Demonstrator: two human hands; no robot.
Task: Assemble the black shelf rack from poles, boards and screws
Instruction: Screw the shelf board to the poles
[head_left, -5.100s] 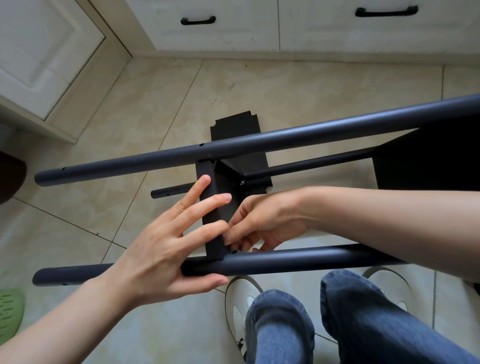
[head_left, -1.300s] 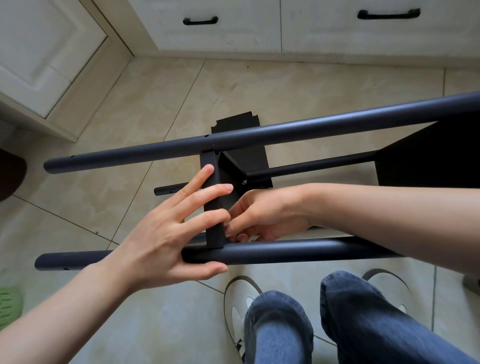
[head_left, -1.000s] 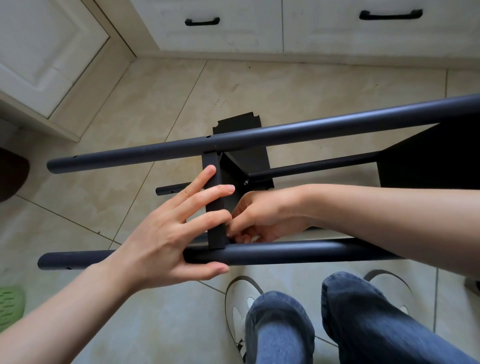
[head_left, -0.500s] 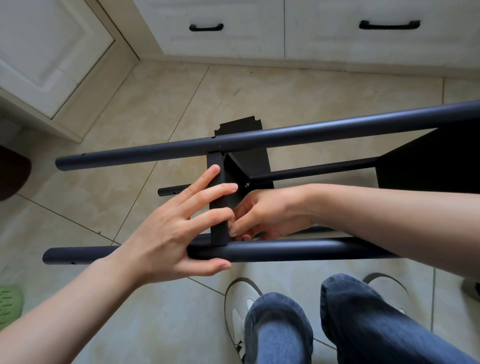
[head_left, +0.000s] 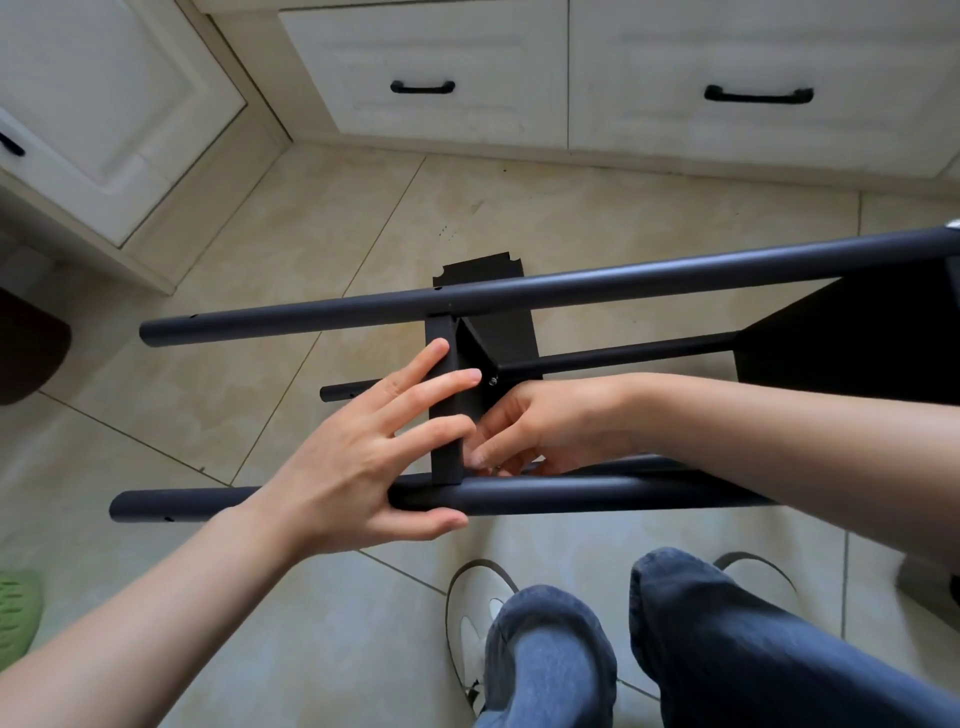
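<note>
The black shelf rack lies on its side above the tiled floor. Its near pole (head_left: 571, 493) and far pole (head_left: 571, 288) run left to right. A black board (head_left: 445, 332) stands edge-on between them, and a second board (head_left: 857, 353) is at the right. My left hand (head_left: 353, 467) presses straight fingers on the board's edge, with its thumb under the near pole. My right hand (head_left: 550, 426) reaches in from the right and pinches something small where the board meets the near pole; it looks like a screw and is mostly hidden. A fitted screw (head_left: 492, 381) shows on a lower pole (head_left: 623, 353).
White cabinets with black drawer handles (head_left: 423, 85) line the back and left. My jeans legs and white shoes (head_left: 480, 613) are just below the near pole. A green slipper (head_left: 15, 613) and a dark object (head_left: 26, 353) lie at the left edge.
Both hands stay at the same joint. My right fingers have kept working at the board's lower corner, and the view has drifted so the rack sits slightly further right.
</note>
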